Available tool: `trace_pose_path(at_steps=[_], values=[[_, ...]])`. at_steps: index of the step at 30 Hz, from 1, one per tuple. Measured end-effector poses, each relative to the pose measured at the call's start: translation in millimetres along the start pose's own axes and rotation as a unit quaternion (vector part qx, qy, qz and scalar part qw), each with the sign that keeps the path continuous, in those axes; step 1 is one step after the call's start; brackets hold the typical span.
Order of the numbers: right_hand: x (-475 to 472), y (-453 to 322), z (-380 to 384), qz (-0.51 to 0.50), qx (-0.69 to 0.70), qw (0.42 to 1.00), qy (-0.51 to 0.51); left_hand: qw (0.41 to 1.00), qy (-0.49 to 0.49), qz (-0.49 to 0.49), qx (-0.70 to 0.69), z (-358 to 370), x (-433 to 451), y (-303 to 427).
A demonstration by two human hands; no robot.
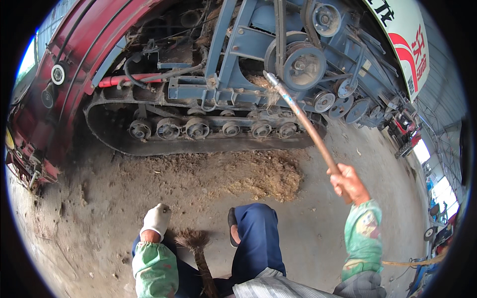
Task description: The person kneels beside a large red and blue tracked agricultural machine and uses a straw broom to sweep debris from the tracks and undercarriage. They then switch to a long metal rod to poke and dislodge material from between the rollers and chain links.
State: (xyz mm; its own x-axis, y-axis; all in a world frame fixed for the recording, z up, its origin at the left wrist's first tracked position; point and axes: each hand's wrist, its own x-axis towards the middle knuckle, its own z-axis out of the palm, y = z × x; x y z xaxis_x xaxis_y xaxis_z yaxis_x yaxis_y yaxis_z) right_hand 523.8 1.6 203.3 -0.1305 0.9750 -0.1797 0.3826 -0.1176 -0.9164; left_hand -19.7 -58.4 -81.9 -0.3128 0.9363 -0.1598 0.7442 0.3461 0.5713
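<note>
My right hand, bare, grips the lower part of a long wooden handle. The tool's metal end is up beside a large belt pulley on a tracked combine harvester, against a clump of chaff on the blue frame. My left hand, in a white glove, is curled near my left knee; nothing shows in it. A straw hand broom lies between my legs, bristles pointing toward the machine.
The rubber track and its rollers run along the machine's bottom. Before it, a pile of chaff and dirt lies on the concrete floor. A red panel rises at the left. Other machinery stands at the right.
</note>
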Motion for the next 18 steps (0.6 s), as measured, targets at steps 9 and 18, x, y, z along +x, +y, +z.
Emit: trace_pose_path(at_steps=[9,18], values=[[-36.5,195.1,102.3,-0.023,0.060,0.984,0.166,1.000,-0.008,0.012,0.017,8.0,-0.3,2.1],[24.7,147.9,185.3,-0.039,0.443,0.873,0.199,0.984,-0.080,-0.072,-0.140,-3.1,50.5,-76.1]])
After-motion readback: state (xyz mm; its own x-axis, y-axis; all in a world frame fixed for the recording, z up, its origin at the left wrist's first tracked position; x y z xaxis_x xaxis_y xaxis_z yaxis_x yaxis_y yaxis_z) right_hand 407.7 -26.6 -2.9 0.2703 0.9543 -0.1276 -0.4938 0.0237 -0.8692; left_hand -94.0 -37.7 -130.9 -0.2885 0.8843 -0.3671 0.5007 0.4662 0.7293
